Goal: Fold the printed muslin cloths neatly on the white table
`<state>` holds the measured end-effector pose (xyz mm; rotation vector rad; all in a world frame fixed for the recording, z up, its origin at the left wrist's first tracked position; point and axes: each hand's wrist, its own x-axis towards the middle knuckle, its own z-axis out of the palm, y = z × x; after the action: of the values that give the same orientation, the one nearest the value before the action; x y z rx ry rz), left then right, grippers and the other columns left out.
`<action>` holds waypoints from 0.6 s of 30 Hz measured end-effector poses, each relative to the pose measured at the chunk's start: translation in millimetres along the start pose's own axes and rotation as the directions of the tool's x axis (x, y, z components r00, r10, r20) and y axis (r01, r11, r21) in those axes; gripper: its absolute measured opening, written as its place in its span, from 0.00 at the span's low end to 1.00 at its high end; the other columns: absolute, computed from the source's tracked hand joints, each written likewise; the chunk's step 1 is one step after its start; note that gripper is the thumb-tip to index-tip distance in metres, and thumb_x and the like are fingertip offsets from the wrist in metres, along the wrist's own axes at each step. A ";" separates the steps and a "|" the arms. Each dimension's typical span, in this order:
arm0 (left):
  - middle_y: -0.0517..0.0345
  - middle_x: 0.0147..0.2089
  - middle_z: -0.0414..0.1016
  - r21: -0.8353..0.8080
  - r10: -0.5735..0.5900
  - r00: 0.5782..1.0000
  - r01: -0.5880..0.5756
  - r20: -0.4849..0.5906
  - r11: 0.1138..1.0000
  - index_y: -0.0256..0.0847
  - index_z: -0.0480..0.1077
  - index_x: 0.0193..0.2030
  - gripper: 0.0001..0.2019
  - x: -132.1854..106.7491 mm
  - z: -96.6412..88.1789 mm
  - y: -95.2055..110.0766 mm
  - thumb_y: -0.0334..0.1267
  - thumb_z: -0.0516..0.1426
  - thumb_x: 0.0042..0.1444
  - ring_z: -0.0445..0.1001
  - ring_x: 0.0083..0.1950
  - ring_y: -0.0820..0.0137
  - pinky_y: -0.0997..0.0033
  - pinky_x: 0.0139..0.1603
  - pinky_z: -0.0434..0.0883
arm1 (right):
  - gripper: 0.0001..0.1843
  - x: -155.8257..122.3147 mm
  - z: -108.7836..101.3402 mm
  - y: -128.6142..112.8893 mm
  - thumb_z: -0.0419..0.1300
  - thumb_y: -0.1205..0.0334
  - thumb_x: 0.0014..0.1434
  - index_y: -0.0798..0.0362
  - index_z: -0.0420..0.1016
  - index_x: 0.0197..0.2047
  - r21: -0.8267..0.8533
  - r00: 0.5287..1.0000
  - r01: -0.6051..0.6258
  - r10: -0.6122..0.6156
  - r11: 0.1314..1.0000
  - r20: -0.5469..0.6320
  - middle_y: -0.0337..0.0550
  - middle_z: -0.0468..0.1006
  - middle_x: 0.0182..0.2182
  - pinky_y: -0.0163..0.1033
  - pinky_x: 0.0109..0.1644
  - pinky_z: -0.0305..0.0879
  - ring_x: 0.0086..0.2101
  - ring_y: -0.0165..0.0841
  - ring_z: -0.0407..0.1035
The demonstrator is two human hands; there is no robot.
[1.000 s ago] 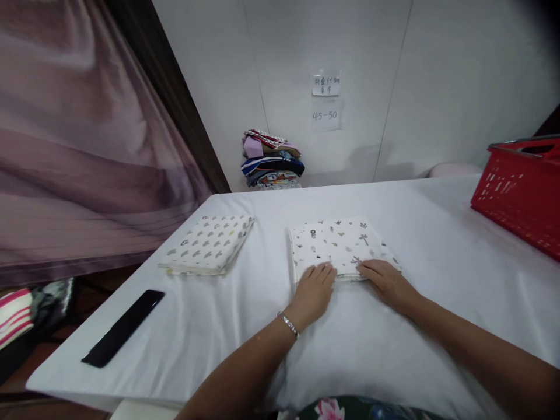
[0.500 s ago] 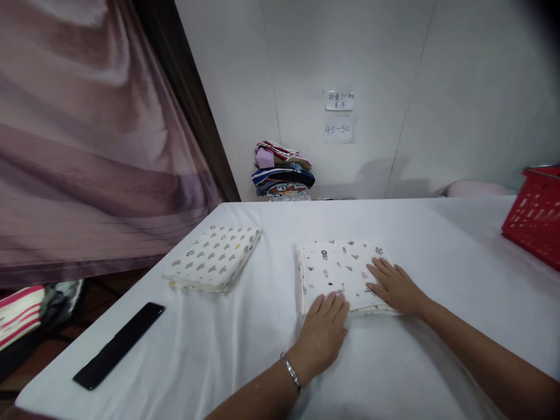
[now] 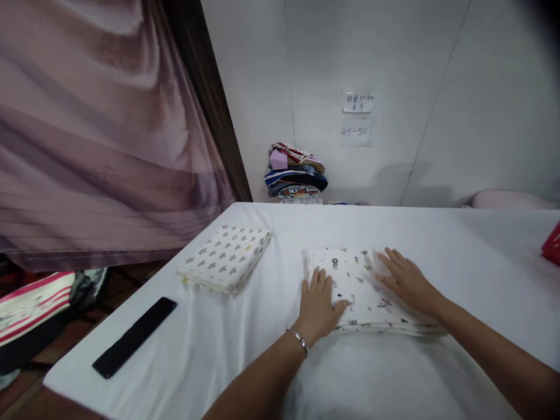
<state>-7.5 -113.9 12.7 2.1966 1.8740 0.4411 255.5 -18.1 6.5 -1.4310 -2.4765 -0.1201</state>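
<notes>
Near the left near corner of the white-covered table (image 3: 245, 361) a flat black device (image 3: 135, 336) is laid. Further in, a folded spotted cloth (image 3: 226, 257) is set by the left edge, well apart from the hands. A stack of folded clothes (image 3: 296, 181) is seen behind the far edge.

The folded printed cloth (image 3: 363, 280) is placed at the middle of the table. The left hand (image 3: 318, 303) is laid flat on its left near corner, fingers straight and close together, with nothing gripped. The right hand (image 3: 409, 283) is pressed flat on its right part, fingers spread, with nothing grasped either.

For a neat result, pressure is probably best spread evenly through both palms and led outward from the middle, so that the layers are not dragged askew. The near edge, where the layers look slightly stepped, is best squared.
</notes>
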 end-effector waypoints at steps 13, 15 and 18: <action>0.53 0.70 0.40 -0.112 -0.015 1.000 0.017 0.019 0.994 0.42 0.51 0.65 0.32 -6.3 -3.8 -0.8 0.56 0.45 0.58 0.35 0.70 0.60 0.45 0.65 0.47 | 0.34 3.3 32.8 18.8 0.42 0.42 0.61 0.55 0.57 0.63 0.146 0.996 -0.067 0.059 0.987 0.061 0.51 0.51 0.64 0.55 0.60 0.54 0.63 0.46 0.41; 0.52 0.70 0.39 -0.145 -0.009 1.000 0.006 -0.020 0.989 0.41 0.52 0.65 0.29 -7.0 -3.4 -2.9 0.52 0.46 0.59 0.35 0.70 0.60 0.48 0.66 0.48 | 0.34 0.5 27.0 20.3 0.43 0.43 0.60 0.55 0.59 0.62 0.236 0.991 -0.132 0.119 0.963 0.067 0.50 0.49 0.65 0.53 0.62 0.51 0.63 0.45 0.40; 0.49 0.70 0.39 -0.190 -0.071 0.989 0.045 -0.132 0.981 0.37 0.51 0.65 0.28 -5.4 -3.9 -6.8 0.47 0.46 0.61 0.36 0.70 0.61 0.54 0.66 0.50 | 0.35 -10.6 15.2 21.3 0.45 0.43 0.59 0.55 0.56 0.63 0.340 0.943 -0.334 0.314 0.879 0.114 0.49 0.50 0.65 0.49 0.61 0.53 0.62 0.44 0.46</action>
<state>-15.9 -118.3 13.4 2.0311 1.8738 0.7433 275.8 -13.0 -12.4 -1.6677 -2.1129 0.4217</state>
